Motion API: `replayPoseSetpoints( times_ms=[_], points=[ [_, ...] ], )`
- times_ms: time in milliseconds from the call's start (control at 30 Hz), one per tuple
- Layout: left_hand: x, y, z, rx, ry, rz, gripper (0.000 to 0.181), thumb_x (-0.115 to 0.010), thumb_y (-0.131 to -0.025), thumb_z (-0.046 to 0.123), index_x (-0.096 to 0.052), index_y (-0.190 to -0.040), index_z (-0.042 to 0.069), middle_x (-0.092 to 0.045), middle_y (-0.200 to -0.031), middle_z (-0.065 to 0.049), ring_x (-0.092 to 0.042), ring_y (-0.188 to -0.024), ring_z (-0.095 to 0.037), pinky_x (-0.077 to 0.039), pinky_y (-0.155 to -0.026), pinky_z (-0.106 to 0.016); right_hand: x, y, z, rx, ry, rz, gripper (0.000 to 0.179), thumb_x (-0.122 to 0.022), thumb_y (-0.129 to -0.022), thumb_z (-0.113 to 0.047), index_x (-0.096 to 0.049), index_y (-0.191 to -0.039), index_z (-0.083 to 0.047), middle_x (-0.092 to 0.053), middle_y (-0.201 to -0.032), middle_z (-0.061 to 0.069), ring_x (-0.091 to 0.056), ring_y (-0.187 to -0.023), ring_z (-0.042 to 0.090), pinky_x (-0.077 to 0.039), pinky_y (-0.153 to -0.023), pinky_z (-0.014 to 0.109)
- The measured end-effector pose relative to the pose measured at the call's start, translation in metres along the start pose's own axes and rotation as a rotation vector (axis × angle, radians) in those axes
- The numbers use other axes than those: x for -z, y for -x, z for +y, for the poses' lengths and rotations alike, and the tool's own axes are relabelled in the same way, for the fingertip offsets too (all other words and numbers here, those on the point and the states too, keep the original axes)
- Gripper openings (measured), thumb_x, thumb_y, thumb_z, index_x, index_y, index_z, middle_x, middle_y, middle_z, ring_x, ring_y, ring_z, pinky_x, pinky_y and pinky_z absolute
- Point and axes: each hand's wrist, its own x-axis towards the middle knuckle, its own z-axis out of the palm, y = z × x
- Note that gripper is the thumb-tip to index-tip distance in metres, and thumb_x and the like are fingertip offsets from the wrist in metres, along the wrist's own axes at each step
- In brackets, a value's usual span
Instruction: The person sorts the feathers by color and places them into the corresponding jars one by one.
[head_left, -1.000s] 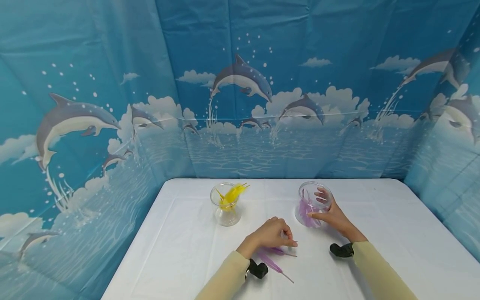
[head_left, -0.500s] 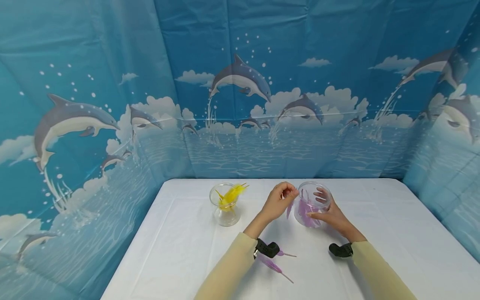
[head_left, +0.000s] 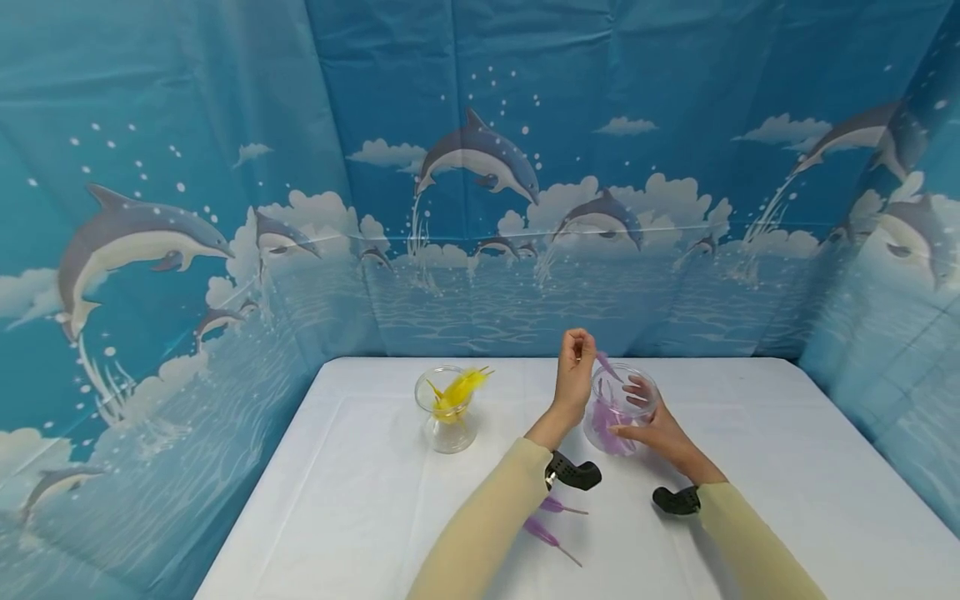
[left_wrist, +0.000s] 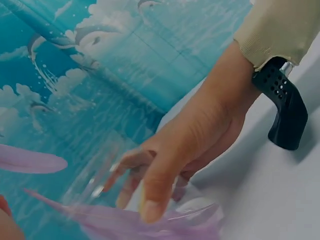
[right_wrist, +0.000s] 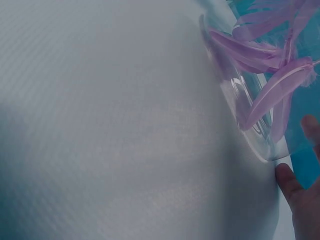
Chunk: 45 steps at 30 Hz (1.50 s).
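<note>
In the head view, my left hand (head_left: 573, 375) pinches a purple feather (head_left: 609, 367), raised so that its free end overlaps the rim of a clear glass jar (head_left: 597, 390). My right hand (head_left: 663, 433) grips that jar from the right, thumb in front and fingers behind. Several purple feathers (head_left: 609, 423) stand inside the jar; the right wrist view has them up close through the glass (right_wrist: 245, 107). The held feather (left_wrist: 32, 160) also shows in the left wrist view, beside a fingertip of the left hand (left_wrist: 7, 222).
A second clear glass jar (head_left: 452, 437), narrow-waisted, stands to the left with yellow feathers (head_left: 459, 390) leaning out. Two loose purple feathers (head_left: 542, 530) lie on the white-covered table (head_left: 360, 500) near the left forearm. A dolphin-print curtain (head_left: 480, 292) hangs behind the table.
My left hand has lifted away from the loose feathers, bringing one purple feather up and over to the jar's rim. The right hand keeps its grip on the jar.
</note>
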Motion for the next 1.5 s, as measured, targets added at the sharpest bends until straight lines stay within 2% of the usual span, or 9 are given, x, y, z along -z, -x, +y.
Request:
replayPoseSetpoints(
  times_ms=[233, 400, 600, 700, 800, 967, 1067, 1233, 1500],
  points=[
    [0.004, 0.003, -0.044, 0.052, -0.156, 0.01, 0.021, -0.047, -0.101, 0.017, -0.053, -0.115, 0.004, -0.046, -0.099, 0.005, -0.038, -0.086, -0.007, -0.036, -0.072, -0.025, -0.002, -0.001, 0.002, 0.032, -0.026, -0.01, 0.098, -0.078, -0.078, -0.01, -0.01, -0.149, -0.007, -0.021, -0.146, 0.027, -0.022, -0.132, 0.046, -0.021, -0.1, 0.066],
    [0.019, 0.012, -0.051, 0.157, -0.253, -0.021, 0.033, -0.052, -0.099, 0.03, -0.051, -0.13, 0.02, -0.045, -0.105, 0.008, -0.037, -0.091, -0.008, -0.037, -0.078, -0.029, 0.0, -0.002, 0.004, 0.026, -0.016, -0.004, 0.099, -0.078, -0.079, -0.01, -0.01, -0.15, -0.009, -0.019, -0.147, 0.027, -0.02, -0.133, 0.046, -0.02, -0.1, 0.067],
    [0.042, 0.023, -0.055, 0.171, -0.369, -0.073, 0.033, -0.057, -0.096, 0.031, -0.055, -0.123, 0.013, -0.049, -0.101, 0.008, -0.042, -0.093, -0.013, -0.037, -0.08, -0.029, 0.001, -0.002, 0.003, 0.013, 0.014, 0.002, 0.099, -0.08, -0.078, -0.016, -0.011, -0.149, -0.009, -0.022, -0.146, 0.026, -0.023, -0.132, 0.045, -0.022, -0.1, 0.066],
    [0.053, 0.031, -0.05, 0.173, -0.455, -0.167, 0.033, -0.063, -0.093, 0.025, -0.055, -0.121, 0.008, -0.053, -0.099, -0.001, -0.046, -0.09, -0.021, -0.038, -0.077, -0.027, 0.001, 0.001, -0.004, 0.012, 0.004, -0.005, 0.098, -0.079, -0.078, -0.013, -0.011, -0.149, -0.007, -0.021, -0.145, 0.028, -0.022, -0.132, 0.046, -0.021, -0.099, 0.066],
    [0.065, 0.041, -0.049, 0.183, -0.625, -0.328, 0.036, -0.069, -0.088, 0.024, -0.057, -0.116, 0.005, -0.056, -0.097, -0.007, -0.049, -0.088, -0.022, -0.039, -0.075, -0.023, 0.0, 0.002, -0.005, 0.019, -0.001, -0.01, 0.097, -0.078, -0.079, -0.011, -0.011, -0.149, -0.007, -0.021, -0.146, 0.027, -0.022, -0.132, 0.046, -0.02, -0.099, 0.067],
    [0.078, 0.059, -0.042, 0.241, -0.908, -0.686, 0.032, -0.077, -0.079, 0.037, -0.068, -0.102, 0.016, -0.058, -0.092, 0.007, -0.05, -0.086, -0.007, -0.038, -0.074, -0.018, 0.0, 0.0, 0.0, 0.032, 0.008, -0.01, 0.098, -0.079, -0.078, -0.012, -0.011, -0.148, -0.007, -0.021, -0.146, 0.026, -0.021, -0.133, 0.045, -0.02, -0.1, 0.067],
    [0.08, 0.068, -0.037, 0.241, -1.057, -0.834, 0.029, -0.08, -0.073, 0.046, -0.071, -0.092, 0.026, -0.056, -0.087, 0.017, -0.046, -0.082, -0.002, -0.036, -0.074, -0.017, 0.001, -0.001, 0.001, 0.031, 0.011, -0.011, 0.097, -0.079, -0.078, -0.015, -0.012, -0.148, -0.009, -0.021, -0.146, 0.026, -0.022, -0.133, 0.045, -0.02, -0.1, 0.066],
    [0.081, 0.078, -0.033, 0.191, -1.265, -0.943, 0.028, -0.081, -0.064, 0.055, -0.07, -0.08, 0.035, -0.052, -0.083, 0.021, -0.041, -0.079, -0.001, -0.033, -0.074, -0.017, 0.002, -0.002, -0.001, 0.012, 0.025, -0.012, 0.097, -0.078, -0.079, -0.018, -0.011, -0.149, -0.011, -0.02, -0.146, 0.026, -0.022, -0.133, 0.045, -0.02, -0.1, 0.066],
    [0.078, 0.087, -0.026, 0.195, -1.305, -0.971, 0.025, -0.083, -0.063, 0.052, -0.07, -0.073, 0.033, -0.049, -0.074, 0.019, -0.039, -0.073, -0.002, -0.032, -0.067, -0.016, 0.002, 0.0, -0.001, 0.0, -0.006, -0.02, 0.095, -0.076, -0.08, -0.01, -0.01, -0.149, -0.009, -0.019, -0.147, 0.025, -0.02, -0.133, 0.045, -0.02, -0.1, 0.066]
  ],
)
